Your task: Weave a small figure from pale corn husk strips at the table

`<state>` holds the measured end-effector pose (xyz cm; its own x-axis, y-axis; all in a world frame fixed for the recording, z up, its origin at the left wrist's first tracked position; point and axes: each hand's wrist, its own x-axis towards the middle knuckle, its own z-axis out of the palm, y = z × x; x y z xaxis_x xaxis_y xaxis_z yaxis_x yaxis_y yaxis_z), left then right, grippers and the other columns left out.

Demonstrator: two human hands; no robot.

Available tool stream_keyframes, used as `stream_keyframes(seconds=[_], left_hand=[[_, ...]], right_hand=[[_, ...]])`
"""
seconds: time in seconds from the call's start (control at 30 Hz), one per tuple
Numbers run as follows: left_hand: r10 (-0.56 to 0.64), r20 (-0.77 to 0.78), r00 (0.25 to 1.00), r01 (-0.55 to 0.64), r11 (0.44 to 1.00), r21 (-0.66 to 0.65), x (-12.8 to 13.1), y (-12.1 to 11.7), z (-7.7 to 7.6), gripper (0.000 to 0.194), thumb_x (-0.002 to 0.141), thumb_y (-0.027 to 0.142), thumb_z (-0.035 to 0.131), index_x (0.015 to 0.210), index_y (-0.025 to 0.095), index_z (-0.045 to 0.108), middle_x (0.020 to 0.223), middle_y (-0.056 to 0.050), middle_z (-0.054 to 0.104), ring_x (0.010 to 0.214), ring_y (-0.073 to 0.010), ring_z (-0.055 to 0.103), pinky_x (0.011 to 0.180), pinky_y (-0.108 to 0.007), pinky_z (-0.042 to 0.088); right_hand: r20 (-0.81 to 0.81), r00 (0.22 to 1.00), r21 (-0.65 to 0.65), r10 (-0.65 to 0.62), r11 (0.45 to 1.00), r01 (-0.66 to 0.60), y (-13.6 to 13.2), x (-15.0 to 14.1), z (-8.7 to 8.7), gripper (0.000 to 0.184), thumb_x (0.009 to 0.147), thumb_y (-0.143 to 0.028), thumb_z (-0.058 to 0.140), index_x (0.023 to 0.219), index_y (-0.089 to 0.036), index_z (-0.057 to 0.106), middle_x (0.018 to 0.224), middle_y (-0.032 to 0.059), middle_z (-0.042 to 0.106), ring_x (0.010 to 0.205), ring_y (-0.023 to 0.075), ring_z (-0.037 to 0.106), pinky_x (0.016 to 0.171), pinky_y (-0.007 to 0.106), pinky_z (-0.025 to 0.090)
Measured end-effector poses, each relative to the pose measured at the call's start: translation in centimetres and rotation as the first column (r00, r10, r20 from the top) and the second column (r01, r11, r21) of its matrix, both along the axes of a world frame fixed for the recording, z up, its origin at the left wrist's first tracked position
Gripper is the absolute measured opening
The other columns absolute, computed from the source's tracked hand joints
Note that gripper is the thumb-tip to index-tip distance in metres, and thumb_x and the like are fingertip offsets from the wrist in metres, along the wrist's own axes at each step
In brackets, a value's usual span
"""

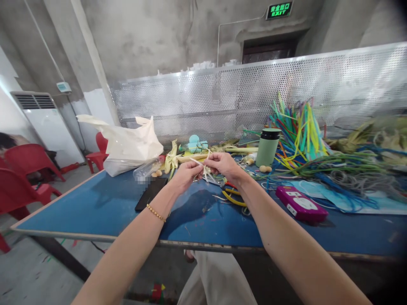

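Observation:
Pale, narrow strips [207, 173], like dried plant fibre, cross between my two hands above the table's middle. My left hand [187, 174] pinches one side of them between thumb and fingers. Close beside it, my right hand [223, 164] pinches the other side, fingers bent. Loose ends hang below the fingertips; how the strips are joined is too small to tell. Under my right wrist lie pliers or scissors with yellow handles [234, 197]. A black phone-like slab [151, 194] rests near my left wrist. Behind the hands are dried husks [171, 157].
On the blue table [95, 212] stand a white plastic bag [132, 146] at left and a green canister [267, 148] at right. Colourful strips [305, 131], green cords [343, 163] and a purple box [300, 203] lie rightward. A perforated metal panel [197, 106] closes off the back. Red chairs [32, 161] stand left.

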<state>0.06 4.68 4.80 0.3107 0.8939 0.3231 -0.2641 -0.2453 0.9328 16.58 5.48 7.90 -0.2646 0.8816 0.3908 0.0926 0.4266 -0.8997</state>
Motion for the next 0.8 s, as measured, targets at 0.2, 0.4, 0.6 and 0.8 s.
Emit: stream_keyframes(seconds=[0.2, 0.4, 0.6, 0.8], left_hand=[[0.081, -0.043, 0.996, -0.081, 0.997, -0.010, 0.2, 0.1, -0.2, 0.036, 0.063, 0.039, 0.084, 0.064, 0.012, 0.061, 0.056, 0.001, 0.052, 0.050, -0.0074, 0.044, 0.051, -0.025, 0.028], [0.137, -0.070, 0.988, -0.140, 0.990, -0.033, 0.4, 0.5, -0.8, 0.025, 0.064, 0.031, 0.079, 0.060, 0.013, 0.061, 0.054, 0.000, 0.054, 0.050, -0.0086, 0.045, 0.050, -0.025, 0.028], [0.190, -0.077, 0.979, -0.194, 0.979, -0.060, 0.6, 0.7, -0.9, 0.016, 0.064, 0.024, 0.074, 0.060, 0.013, 0.063, 0.055, 0.000, 0.053, 0.049, -0.0076, 0.042, 0.049, -0.026, 0.025], [0.204, -0.050, 0.978, -0.207, 0.974, -0.088, 0.8, 0.4, -0.5, 0.016, 0.063, 0.024, 0.074, 0.059, 0.012, 0.063, 0.054, 0.000, 0.052, 0.049, -0.0074, 0.043, 0.049, -0.025, 0.024]], right_hand=[[-0.004, 1.000, 0.007, -0.022, 1.000, 0.022, 0.1, -0.5, -0.2, 0.031, 0.066, -0.039, 0.077, 0.065, -0.018, 0.054, 0.047, -0.0052, 0.052, 0.043, 0.0078, 0.044, 0.044, 0.022, 0.032], [0.052, 0.989, 0.019, -0.137, 0.991, 0.136, 0.4, -0.9, -0.6, 0.023, 0.069, -0.031, 0.071, 0.061, -0.018, 0.054, 0.045, -0.0038, 0.053, 0.042, 0.0089, 0.046, 0.046, 0.023, 0.034], [0.141, 0.956, 0.075, -0.257, 0.966, 0.249, 0.5, -1.3, -1.0, 0.020, 0.073, -0.026, 0.066, 0.058, -0.018, 0.054, 0.044, -0.0030, 0.054, 0.043, 0.0098, 0.048, 0.049, 0.023, 0.035], [0.098, 0.965, 0.052, -0.243, 0.970, 0.239, 0.6, -1.6, -1.1, 0.019, 0.072, -0.022, 0.064, 0.056, -0.018, 0.053, 0.044, -0.0035, 0.053, 0.042, 0.0094, 0.047, 0.048, 0.023, 0.036]])
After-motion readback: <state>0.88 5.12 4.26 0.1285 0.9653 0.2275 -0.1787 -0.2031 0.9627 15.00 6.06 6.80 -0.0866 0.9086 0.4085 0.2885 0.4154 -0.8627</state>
